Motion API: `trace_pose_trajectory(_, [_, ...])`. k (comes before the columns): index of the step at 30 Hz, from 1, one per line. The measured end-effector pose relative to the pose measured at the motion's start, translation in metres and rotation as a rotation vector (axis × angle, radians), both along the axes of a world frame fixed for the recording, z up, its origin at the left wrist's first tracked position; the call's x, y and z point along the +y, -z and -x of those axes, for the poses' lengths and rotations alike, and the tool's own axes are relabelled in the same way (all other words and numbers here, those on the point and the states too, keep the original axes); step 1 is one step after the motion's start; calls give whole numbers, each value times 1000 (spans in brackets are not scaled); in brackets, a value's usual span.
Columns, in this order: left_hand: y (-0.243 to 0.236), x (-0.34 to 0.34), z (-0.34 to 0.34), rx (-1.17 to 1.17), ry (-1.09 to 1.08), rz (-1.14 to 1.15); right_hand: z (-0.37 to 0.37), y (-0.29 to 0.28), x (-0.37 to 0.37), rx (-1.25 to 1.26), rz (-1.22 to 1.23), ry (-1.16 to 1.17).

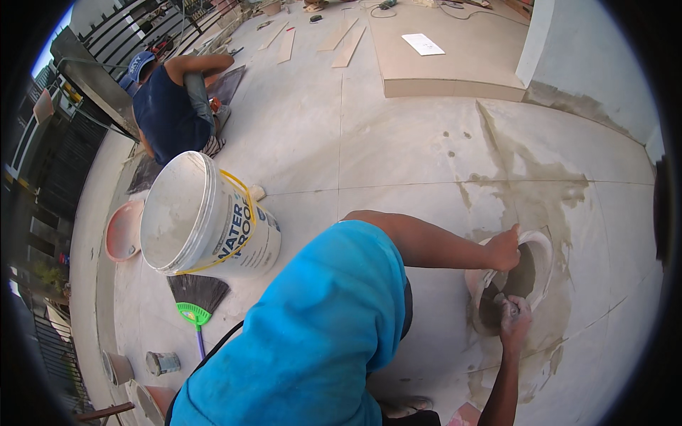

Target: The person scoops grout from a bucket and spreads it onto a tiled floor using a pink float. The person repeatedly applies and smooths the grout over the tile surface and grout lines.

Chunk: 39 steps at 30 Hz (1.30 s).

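Observation:
On the right of the wet-stained floor a whitish bucket [541, 250] leans over with its mouth toward me. Grey wet mix [523, 275] lies inside it. My left hand [503, 250] is closed on the bucket's upper rim, its arm coming out of a bright blue sleeve. Lower down, my right hand [516, 319] reaches to the bucket's mouth, closed round a grey-smeared tool [500, 299] that dips into the mix. The tool's working end is mostly hidden, so its kind does not show.
A large white bucket [245, 231] with a yellow handle stands left, beside a pinkish basin [125, 231] and a green-headed broom [193, 312]. Beyond, a co-worker [170, 106] crouches. Tile strips [348, 46] lie far off, near a raised tiled step [455, 86]. A wall [593, 71] bounds the right.

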<state>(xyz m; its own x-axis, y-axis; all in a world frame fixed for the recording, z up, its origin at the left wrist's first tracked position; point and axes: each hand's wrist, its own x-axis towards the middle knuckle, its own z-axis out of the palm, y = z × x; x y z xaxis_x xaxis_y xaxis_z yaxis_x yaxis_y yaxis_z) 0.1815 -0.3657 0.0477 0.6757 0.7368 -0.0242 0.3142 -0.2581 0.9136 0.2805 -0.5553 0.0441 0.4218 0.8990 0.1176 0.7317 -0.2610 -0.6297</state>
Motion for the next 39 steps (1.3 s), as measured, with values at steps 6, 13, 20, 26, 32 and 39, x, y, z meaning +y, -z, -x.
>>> trace_pose_trajectory(6, [0, 1, -4, 7, -3, -3, -1, -3, -3, -18, 25, -10])
trace_pose_trajectory(13, [5, 0, 1, -5, 5, 28, 9, -9, -5, -3, -5, -65])
trace_pose_trajectory(20, [0, -2, -6, 10, 73, -65, 2, -13, 5, 66, -51, 26])
trace_pose_trajectory(26, [-48, 11, 24, 72, 373, 206, -1, -60, 44, 126, -104, 110])
trace_pose_trajectory(32, [-67, -15, 8, 217, 260, -18, -10, -80, 51, 95, -183, 41])
trace_pose_trajectory(39, [-49, -15, -5, 259, 194, -277, -6, -69, 46, 31, -362, -3])
